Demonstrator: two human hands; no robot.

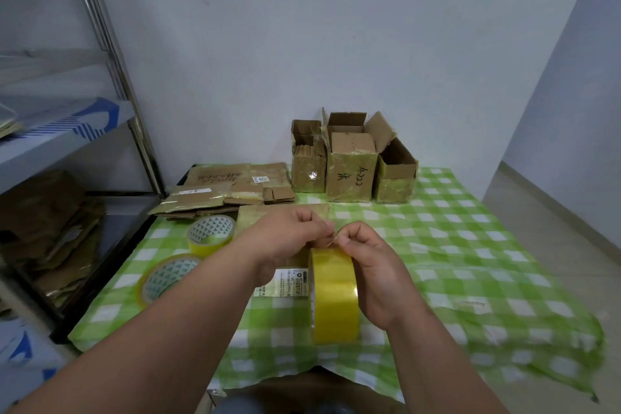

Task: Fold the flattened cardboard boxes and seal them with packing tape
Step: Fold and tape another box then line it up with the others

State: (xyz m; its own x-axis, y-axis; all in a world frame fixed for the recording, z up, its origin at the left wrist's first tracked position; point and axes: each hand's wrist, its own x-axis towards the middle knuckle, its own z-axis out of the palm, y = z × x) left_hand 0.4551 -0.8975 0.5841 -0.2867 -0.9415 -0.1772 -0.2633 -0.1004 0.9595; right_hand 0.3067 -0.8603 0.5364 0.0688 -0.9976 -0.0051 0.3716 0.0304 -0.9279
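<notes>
Honestly, both hands (285,239) (366,265) pinched the loose tape end above the yellow roll (334,296) at frame center; thin film could've easily split or restuck.

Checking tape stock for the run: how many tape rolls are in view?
3. One roll stands on edge near the right hand; both hands pick at its tape end. Two spare rolls lie on the tablecloth at left: one near the flattened cardboard, one closer.
</notes>
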